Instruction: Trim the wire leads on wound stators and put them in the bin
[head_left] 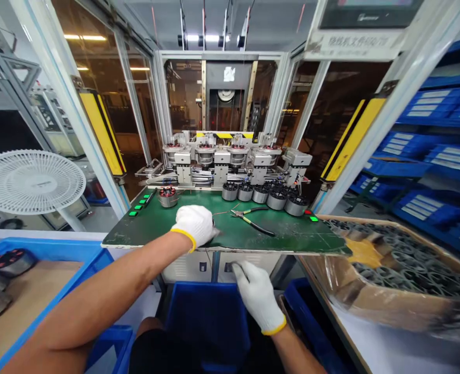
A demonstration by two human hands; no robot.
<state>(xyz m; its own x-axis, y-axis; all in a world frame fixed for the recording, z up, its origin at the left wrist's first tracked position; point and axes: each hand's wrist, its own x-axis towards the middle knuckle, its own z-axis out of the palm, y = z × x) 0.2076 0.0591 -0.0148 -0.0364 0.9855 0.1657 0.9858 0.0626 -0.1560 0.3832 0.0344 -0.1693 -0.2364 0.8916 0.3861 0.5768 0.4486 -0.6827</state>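
My left hand (194,224), in a white knit glove with a yellow cuff, is closed over a grey motor stator (215,232) at the front of the green worktable (136,236). Most of that stator is hidden by the glove, and its edge is blurred. A thin copper wire sticks out to its right. Lower down, my gloved right hand (256,293) hangs above a blue bin (208,317), fingers curled together; anything between them cannot be made out. Cutting pliers (253,221) lie with handles spread. Behind my left hand stands a stator with red windings (168,197).
Several black-topped stators (276,198) stand at the table's back right, before a winding machine (222,161). Green-lit buttons (138,207) sit at the left edge. A carton of metal cores (405,254) is at right, a blue tray of stators (69,249) and white fan (33,182) at left.
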